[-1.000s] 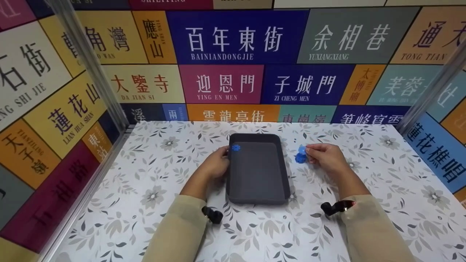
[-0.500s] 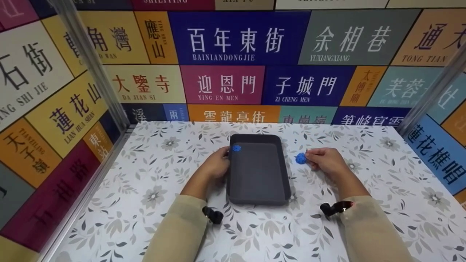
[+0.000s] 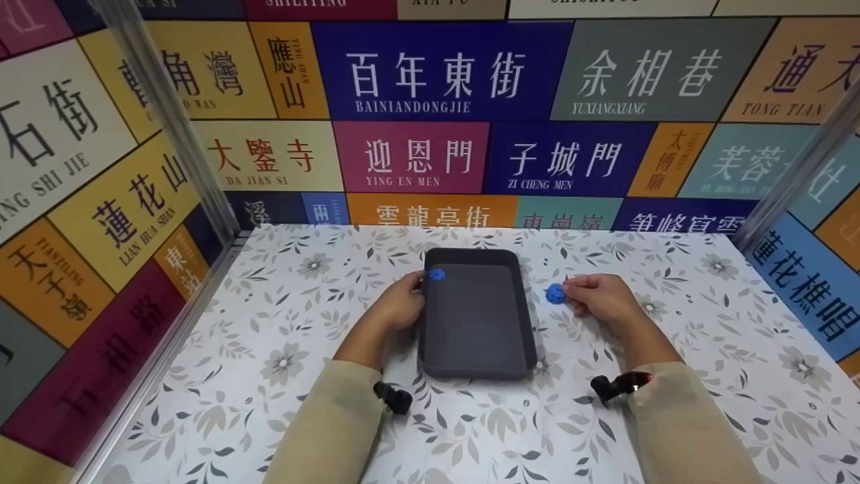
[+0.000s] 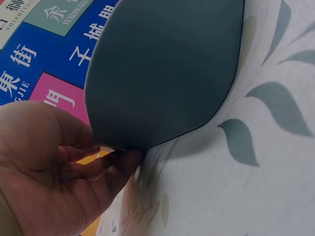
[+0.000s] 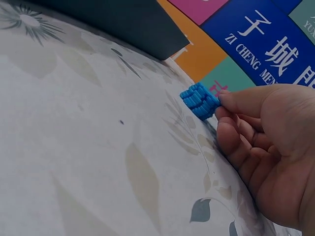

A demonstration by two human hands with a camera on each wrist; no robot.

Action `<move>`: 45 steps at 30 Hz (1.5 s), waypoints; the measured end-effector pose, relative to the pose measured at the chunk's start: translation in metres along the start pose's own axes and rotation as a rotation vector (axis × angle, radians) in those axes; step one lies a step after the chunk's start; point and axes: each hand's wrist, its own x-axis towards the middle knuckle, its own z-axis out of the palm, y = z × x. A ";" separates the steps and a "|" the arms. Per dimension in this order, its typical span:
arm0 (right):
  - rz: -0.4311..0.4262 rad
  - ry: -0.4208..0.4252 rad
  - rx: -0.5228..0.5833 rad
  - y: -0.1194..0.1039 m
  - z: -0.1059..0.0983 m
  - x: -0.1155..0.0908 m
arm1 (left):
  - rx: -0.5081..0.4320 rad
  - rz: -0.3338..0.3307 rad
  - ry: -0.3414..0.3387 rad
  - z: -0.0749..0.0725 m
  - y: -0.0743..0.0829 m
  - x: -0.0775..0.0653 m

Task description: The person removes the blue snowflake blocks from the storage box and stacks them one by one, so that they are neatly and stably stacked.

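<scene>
A dark grey rectangular tray (image 3: 476,323) stands on the table, and my left hand (image 3: 402,301) grips its left side. The left wrist view shows curled fingers (image 4: 110,172) at the edge of the tray wall (image 4: 162,73). One blue notched disc (image 3: 437,274) lies inside the tray at its far left corner. Right of the tray, my right hand (image 3: 600,294) pinches a small stack of blue notched discs (image 3: 555,294) between thumb and fingertips. Close up in the right wrist view, the stack (image 5: 199,102) has ridged edges and sits low by the tabletop.
A white cloth with grey leaves and flowers covers the table (image 3: 322,417). Behind it rises a wall (image 3: 437,70) of coloured panels with lettering. Clear upright strips (image 3: 181,128) stand at the back corners.
One second ago my right hand held a blue disc just above another; it has moved slightly down, and the discs are now together. The left hand and tray stay in place.
</scene>
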 end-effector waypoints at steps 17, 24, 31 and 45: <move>-0.063 0.058 0.165 -0.049 0.031 -0.016 | 0.036 -0.021 -0.001 0.001 0.002 0.004; -0.176 -0.002 0.283 -0.069 0.057 -0.023 | 0.022 -0.002 0.005 0.000 0.000 0.003; -0.227 -0.058 0.336 -0.088 0.080 -0.032 | 0.043 -0.009 0.009 0.000 -0.001 0.001; -0.166 -0.100 0.464 -0.141 0.120 -0.005 | 0.050 -0.008 0.010 0.001 -0.002 0.003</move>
